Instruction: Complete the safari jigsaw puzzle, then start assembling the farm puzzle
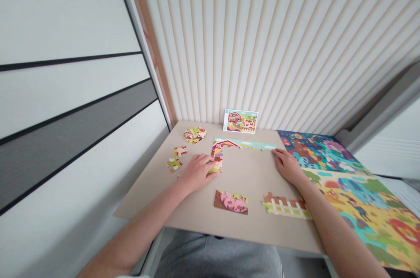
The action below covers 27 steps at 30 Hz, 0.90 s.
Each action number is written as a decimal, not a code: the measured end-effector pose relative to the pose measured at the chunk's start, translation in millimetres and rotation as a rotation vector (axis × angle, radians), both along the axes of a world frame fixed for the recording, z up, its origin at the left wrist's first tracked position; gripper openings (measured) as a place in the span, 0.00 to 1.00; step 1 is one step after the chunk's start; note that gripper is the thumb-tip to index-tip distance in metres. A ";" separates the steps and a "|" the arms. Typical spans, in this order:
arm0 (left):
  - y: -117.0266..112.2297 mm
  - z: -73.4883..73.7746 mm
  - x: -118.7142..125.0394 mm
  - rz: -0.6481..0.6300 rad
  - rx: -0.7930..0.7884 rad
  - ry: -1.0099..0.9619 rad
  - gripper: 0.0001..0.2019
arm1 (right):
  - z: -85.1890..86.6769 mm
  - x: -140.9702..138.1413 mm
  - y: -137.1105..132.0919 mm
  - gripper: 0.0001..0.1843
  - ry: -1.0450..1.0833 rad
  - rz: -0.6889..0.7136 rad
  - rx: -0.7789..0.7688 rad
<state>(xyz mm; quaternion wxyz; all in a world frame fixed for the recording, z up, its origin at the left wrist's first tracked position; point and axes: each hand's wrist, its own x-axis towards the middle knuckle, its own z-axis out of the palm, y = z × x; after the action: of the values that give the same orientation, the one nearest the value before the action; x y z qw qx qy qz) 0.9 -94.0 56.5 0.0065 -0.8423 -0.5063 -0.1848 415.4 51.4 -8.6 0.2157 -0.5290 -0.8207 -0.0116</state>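
My left hand [196,171] lies flat with its fingers resting on the left edge of a partly joined jigsaw border [244,143], which shows a red barn and sky. My right hand [288,166] is stretched out, its fingertips touching the right end of the border's top strip. Below the left hand lies a joined pig section [231,202]. A joined fence section [287,206] lies near my right forearm. To the left are loose puzzle pieces, one pinkish piece [180,151] and a green one [173,164].
A pile of puzzle pieces [195,134] sits at the back left of the table [144,197]. A farm picture card [240,121] leans against the ribbed panel. On the right lie two finished puzzles, one dark blue [320,151] and one yellow [367,212].
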 end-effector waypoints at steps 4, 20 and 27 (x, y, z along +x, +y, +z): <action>1.4 -1.3 -4.7 -0.026 -0.023 -0.005 0.20 | 0.5 -0.4 -0.4 0.23 0.007 0.006 0.012; 0.3 8.6 -7.0 -0.109 -0.025 0.071 0.17 | -0.2 0.1 -0.4 0.23 0.010 0.011 0.020; 0.7 8.2 -6.3 -0.098 -0.029 0.112 0.16 | 0.5 -0.4 -1.2 0.23 0.020 0.008 0.025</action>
<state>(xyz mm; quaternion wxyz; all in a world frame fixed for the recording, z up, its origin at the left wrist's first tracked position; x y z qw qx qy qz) -5.3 -93.3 64.6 0.0136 -0.8750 -0.4661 -0.1302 415.0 50.2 -8.2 0.2305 -0.5232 -0.8203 -0.0160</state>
